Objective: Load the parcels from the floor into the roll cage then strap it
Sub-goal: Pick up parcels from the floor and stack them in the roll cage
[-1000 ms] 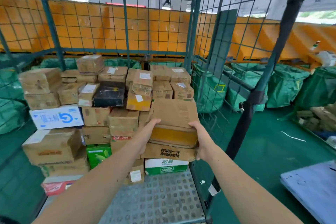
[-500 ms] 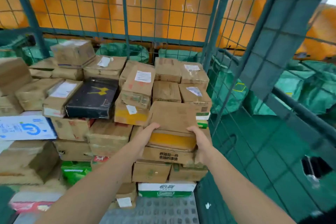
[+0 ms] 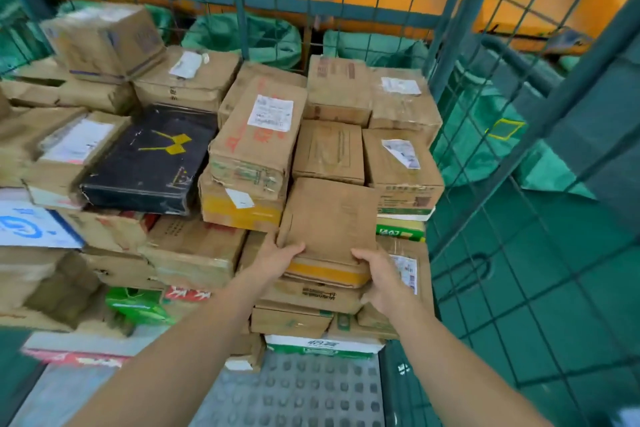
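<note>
Both my hands hold a flat brown cardboard parcel [image 3: 329, 218] with a yellow band on its near edge. My left hand [image 3: 278, 258] grips its near left corner, and my right hand [image 3: 379, 276] grips its near right corner. The parcel lies on top of the right front stack inside the green wire roll cage [image 3: 446, 45]. Around it are many stacked cardboard parcels, among them a black box [image 3: 152, 159] with a yellow mark and a labelled brown box [image 3: 259, 135]. No strap is in view.
The cage's grey studded floor plate [image 3: 298, 392] shows bare at the front. The cage's right mesh wall [image 3: 502, 236] stands close to my right arm. Green sacks [image 3: 242, 38] lie behind the cage against an orange wall. The floor outside is green.
I have moved closer to the cage and carried the parcel forward and down onto the right front stack. Both hands keep hold of its near corners.
</note>
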Demonstrator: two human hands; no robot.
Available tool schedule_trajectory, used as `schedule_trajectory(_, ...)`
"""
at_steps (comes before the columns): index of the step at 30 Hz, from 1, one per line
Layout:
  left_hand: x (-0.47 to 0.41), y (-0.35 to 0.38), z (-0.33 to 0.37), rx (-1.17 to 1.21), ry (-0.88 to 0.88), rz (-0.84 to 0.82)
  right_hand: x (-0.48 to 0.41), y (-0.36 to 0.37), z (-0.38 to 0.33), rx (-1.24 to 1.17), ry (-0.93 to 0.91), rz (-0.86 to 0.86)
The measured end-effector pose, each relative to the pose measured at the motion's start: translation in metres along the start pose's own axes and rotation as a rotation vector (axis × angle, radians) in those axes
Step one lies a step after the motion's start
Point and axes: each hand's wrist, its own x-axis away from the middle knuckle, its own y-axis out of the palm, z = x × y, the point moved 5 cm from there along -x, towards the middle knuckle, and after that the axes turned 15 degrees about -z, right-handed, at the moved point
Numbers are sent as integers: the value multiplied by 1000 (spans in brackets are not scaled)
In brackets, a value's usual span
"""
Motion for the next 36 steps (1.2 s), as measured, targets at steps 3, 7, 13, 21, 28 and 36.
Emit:
schedule_trajectory(3, -7, 0, 4, -21, 7, 20, -5, -2, -3, 29, 17, 16)
schedule_trajectory(7, -7, -4, 7, -58, -4, 2, 1, 0, -6, 101, 82, 11)
schedule_trajectory(13, 4, -5, 11, -84, 10, 8, 10, -4, 2, 123, -3, 89)
schedule_trajectory(21, 31, 2, 25, -247, 148, -63, 90, 18, 23, 59, -111, 287)
schedule_trajectory(28, 113, 33, 26, -705, 494, -122, 195, 50, 100, -211, -326, 600)
schedule_trajectory(36, 232, 125, -61, -581, 420, -867, 334, 73, 221, -432, -437, 1007)
